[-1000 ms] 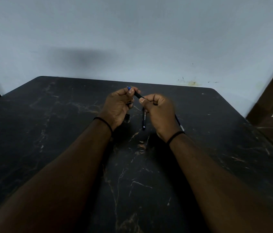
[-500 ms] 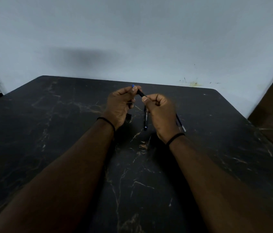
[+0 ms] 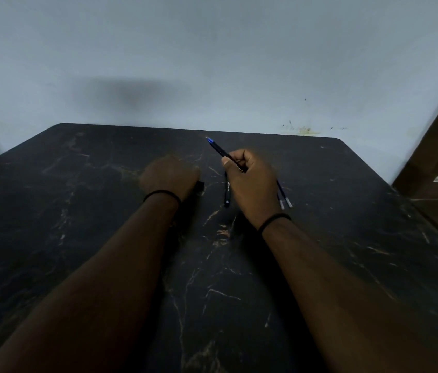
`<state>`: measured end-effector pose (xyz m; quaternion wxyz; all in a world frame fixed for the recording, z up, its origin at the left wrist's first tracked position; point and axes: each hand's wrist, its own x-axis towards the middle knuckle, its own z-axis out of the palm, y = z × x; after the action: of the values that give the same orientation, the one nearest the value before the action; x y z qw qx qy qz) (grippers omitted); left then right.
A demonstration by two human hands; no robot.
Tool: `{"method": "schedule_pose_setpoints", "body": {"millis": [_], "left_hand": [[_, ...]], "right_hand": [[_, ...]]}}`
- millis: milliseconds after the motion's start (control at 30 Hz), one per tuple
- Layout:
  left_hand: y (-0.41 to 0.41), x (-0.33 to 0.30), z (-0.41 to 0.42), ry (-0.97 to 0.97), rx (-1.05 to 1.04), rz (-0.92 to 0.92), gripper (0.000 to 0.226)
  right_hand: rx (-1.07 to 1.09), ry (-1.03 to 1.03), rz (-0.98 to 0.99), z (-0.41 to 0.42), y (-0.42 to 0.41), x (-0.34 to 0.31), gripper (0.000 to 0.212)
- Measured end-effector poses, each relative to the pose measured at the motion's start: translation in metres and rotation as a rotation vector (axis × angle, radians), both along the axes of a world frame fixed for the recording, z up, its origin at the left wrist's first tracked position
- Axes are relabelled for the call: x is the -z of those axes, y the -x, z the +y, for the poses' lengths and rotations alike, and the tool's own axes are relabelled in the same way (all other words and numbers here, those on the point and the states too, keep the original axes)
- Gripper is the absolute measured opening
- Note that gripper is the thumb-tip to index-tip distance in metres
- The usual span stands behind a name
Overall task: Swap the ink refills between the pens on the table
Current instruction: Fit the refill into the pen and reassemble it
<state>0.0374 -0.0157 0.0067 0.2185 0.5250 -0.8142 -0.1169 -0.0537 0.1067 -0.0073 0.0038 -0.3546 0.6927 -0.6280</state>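
Pen (image 3: 219,150) sits clamped in the right hand's (image 3: 250,184) grip, blue tip up and away. Left hand (image 3: 170,177) blurred — fist curled, contents unclear. Second pen (image 3: 227,192) and two refills (image 3: 284,196) lie on the tabletop (image 3: 78,211).

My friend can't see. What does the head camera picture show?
The right hand holds a dark pen with a blue tip pointing away, above a black marble table. The left hand rests as a blurry fist nearby. Another pen barrel and two thin refills lie beside the right hand.
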Motion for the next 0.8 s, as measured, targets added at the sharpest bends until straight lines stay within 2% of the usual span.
{"method": "schedule_pose_setpoints", "body": {"millis": [100, 267, 333, 433, 500, 667, 800], "left_hand": [[0.0002, -0.0005, -0.0001, -0.038, 0.036, -0.043, 0.035], [0.0013, -0.0021, -0.0021, -0.089, 0.094, 0.142, 0.031], [0.0034, -0.0016, -0.0017, -0.139, 0.136, 0.277, 0.036], [0.0060, -0.0009, -0.0007, -0.335, 0.191, 0.709, 0.035], [0.0065, -0.0019, -0.0006, -0.507, 0.195, 0.934, 0.028], [0.0056, -0.0016, -0.0078, -0.708, 0.216, 1.162, 0.019], [0.0069, -0.0003, -0.0075, -0.737, 0.248, 1.198, 0.020]], "right_hand": [[-0.005, -0.007, 0.011, -0.0007, -0.0003, 0.0013, 0.013], [-0.002, -0.012, 0.037, -0.0003, -0.0007, 0.0024, 0.016], [-0.005, -0.010, 0.040, 0.0000, -0.0003, 0.0027, 0.015], [-0.002, -0.007, 0.035, 0.0003, 0.0001, 0.0026, 0.015], [-0.001, -0.016, 0.029, 0.0007, 0.0003, 0.0022, 0.017], [-0.001, -0.066, 0.055, 0.0014, 0.0018, 0.0041, 0.013], [-0.014, -0.142, 0.117, 0.0013, 0.0035, 0.0055, 0.013]]}}
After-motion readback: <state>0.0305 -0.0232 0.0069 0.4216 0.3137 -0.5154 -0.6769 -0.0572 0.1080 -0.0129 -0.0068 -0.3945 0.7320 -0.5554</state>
